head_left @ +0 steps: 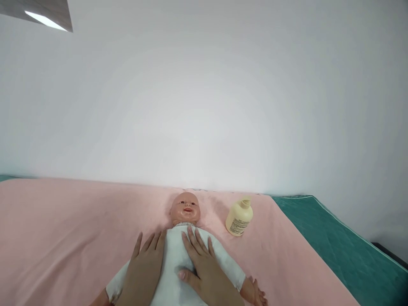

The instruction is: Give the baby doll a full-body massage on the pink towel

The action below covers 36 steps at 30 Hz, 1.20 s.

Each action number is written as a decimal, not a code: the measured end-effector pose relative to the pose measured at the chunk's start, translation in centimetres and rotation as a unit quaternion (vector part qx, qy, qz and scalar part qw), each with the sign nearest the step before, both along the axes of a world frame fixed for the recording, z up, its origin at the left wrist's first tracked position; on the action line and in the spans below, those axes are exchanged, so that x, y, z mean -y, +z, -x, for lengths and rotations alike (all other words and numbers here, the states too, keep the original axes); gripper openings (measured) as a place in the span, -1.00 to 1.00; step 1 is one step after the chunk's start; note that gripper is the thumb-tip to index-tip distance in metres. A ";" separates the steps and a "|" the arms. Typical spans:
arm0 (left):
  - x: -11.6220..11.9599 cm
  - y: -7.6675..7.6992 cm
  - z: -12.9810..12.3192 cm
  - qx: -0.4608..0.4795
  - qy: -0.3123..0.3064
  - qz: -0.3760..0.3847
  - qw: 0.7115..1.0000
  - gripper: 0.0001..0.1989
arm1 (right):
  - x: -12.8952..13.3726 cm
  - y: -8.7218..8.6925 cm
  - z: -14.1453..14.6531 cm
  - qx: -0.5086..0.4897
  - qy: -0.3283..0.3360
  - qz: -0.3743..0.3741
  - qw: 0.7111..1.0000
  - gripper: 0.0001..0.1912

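Note:
A baby doll (174,259) with a bare head and a white cloth body lies on its back on a pink sheet (79,212), arms spread to both sides. My right hand (204,265) rests flat on the doll's chest, its fingers spread and thumb held apart. At the doll's shoulder and upper arm on the left side lies my left hand (146,263), fingers stretched out toward the head. Neither hand grasps anything. A pale yellow pump bottle (239,216) with printed text stands to the right of the doll's head, apart from both hands. The doll's lower body is out of view.
A green cover (338,238) shows beyond the sheet's right edge. Behind the surface rises a plain pale wall (204,97). A dark object (390,254) sits at the far right edge, and a grey panel (38,15) with a bright strip is at upper left.

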<state>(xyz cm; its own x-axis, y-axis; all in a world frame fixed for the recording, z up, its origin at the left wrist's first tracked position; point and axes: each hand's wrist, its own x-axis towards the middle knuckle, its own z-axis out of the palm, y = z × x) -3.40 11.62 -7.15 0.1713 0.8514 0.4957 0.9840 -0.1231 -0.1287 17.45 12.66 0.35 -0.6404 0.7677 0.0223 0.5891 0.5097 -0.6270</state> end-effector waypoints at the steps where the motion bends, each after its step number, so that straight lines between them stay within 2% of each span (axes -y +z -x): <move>1: -0.1 -0.1 -0.1 -0.003 0.003 -0.004 1.000 -0.46 | 0.0 0.0 0.0 -0.006 -0.001 0.000 1.000 -0.29; 5: -0.3 -0.3 -0.4 0.005 0.013 -0.007 1.000 -0.47 | 0.2 -0.5 0.2 -0.059 -0.015 -0.016 0.998 -0.32; 8: -0.4 -0.3 -0.5 0.035 0.008 -0.007 0.999 -0.48 | 0.9 -1.7 0.0 -0.137 -0.052 -0.032 0.989 -0.42; 12: -0.8 -0.3 -0.4 0.115 -0.020 -0.014 0.993 -0.48 | 2.8 -3.8 -1.4 -0.282 -0.156 0.002 0.947 -0.53; 15: -1.0 -0.2 -0.4 0.248 -0.069 -0.026 0.966 -0.53 | 4.4 -5.4 -2.7 -0.329 -0.197 0.008 0.923 -0.53; 19: -0.2 -0.2 -0.4 0.404 -0.124 -0.056 0.905 -0.59 | 6.1 -6.5 -3.5 -0.340 -0.197 -0.035 0.919 -0.52; 22: 1.5 -0.3 -0.1 0.445 -0.140 -0.074 0.881 -0.65 | 7.3 -5.8 -3.2 -0.348 -0.220 -0.034 0.911 -0.50; 26: 5.2 -0.6 0.8 0.479 -0.137 -0.034 0.866 -0.69 | 8.9 -3.8 -2.5 -0.357 -0.253 -0.016 0.899 -0.51; 28: 7.3 -0.9 1.6 0.487 -0.111 -0.025 0.866 -0.70 | 9.4 -3.0 -2.3 -0.354 -0.262 -0.010 0.897 -0.52; 31: 9.8 -1.5 2.8 0.472 -0.036 -0.049 0.880 -0.70 | 9.7 -2.5 -2.3 -0.346 -0.263 -0.014 0.901 -0.53; 33: 11.0 -1.6 3.4 0.464 -0.002 -0.059 0.884 -0.72 | 9.8 -2.5 -2.4 -0.352 -0.261 -0.026 0.899 -0.52; 36: 12.6 -0.9 3.9 0.461 0.023 -0.044 0.886 -0.72 | 10.0 -3.1 -2.7 -0.365 -0.288 -0.031 0.885 -0.53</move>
